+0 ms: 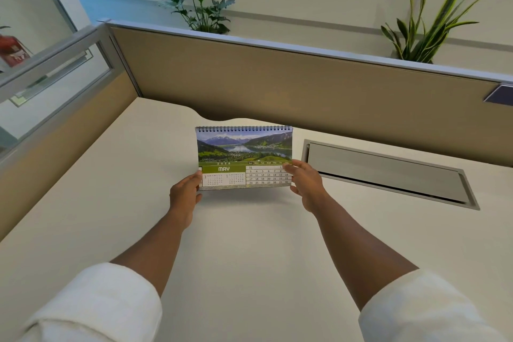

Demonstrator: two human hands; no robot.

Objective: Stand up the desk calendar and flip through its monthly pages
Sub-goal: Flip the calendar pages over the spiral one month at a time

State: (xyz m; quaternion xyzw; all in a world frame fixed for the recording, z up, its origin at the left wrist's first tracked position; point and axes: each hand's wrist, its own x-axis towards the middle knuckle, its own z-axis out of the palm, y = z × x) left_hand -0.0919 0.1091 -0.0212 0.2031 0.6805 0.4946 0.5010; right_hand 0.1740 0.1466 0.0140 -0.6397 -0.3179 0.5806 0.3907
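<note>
A spiral-bound desk calendar (244,153) is held upright in the middle of the white desk (249,244), its bottom edge slightly above the surface with a shadow beneath. It shows the May page with a mountain-lake photo, the wire binding at the top. My left hand (185,193) grips its lower left corner. My right hand (306,183) grips its lower right corner, thumb on the date grid.
A grey cable-tray lid (388,175) is set into the desk to the right of the calendar. A tan partition (305,86) closes the back and left sides. Two potted plants (200,3) (427,30) stand behind it.
</note>
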